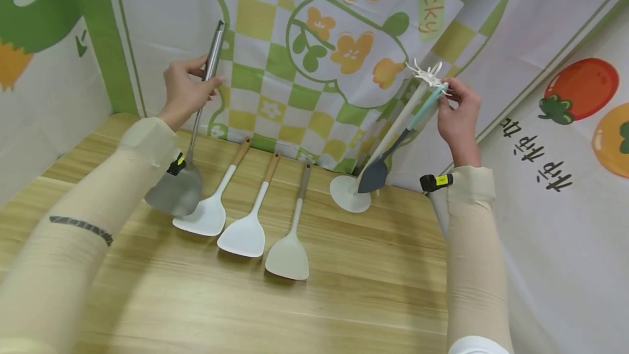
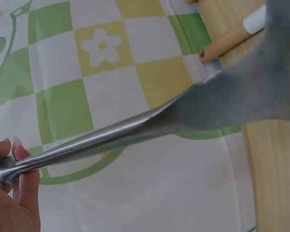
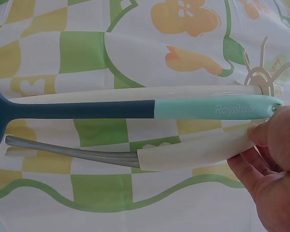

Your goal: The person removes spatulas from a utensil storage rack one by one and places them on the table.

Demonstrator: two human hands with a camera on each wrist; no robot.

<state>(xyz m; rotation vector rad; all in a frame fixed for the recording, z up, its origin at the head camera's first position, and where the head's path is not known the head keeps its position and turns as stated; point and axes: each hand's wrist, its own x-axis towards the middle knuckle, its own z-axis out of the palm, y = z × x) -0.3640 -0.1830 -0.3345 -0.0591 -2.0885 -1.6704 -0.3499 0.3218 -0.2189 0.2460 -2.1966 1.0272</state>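
Note:
A long steel wok spatula (image 1: pixel 179 193) hangs from my left hand (image 1: pixel 189 89), which grips its metal handle near the upper end. The left wrist view shows fingers and thumb around that handle. At the right, my right hand (image 1: pixel 459 113) is at the top of a white utensil stand (image 1: pixel 350 194) with several prongs. A navy turner with a mint handle (image 3: pixel 212 107) is beside the pole, its handle's end by the prongs. In the right wrist view, thumb and fingers pinch a white-handled utensil with a grey metal shaft (image 3: pixel 193 151); its head cannot be made out.
Lying on the wooden table (image 1: pixel 344 299) are a white turner (image 1: pixel 208 220) partly behind the steel blade, another white turner (image 1: pixel 244 236) and a beige turner (image 1: pixel 289 258). A checked, flowered cloth (image 1: pixel 275 70) hangs behind. A printed white sheet (image 1: pixel 565 223) is at the right.

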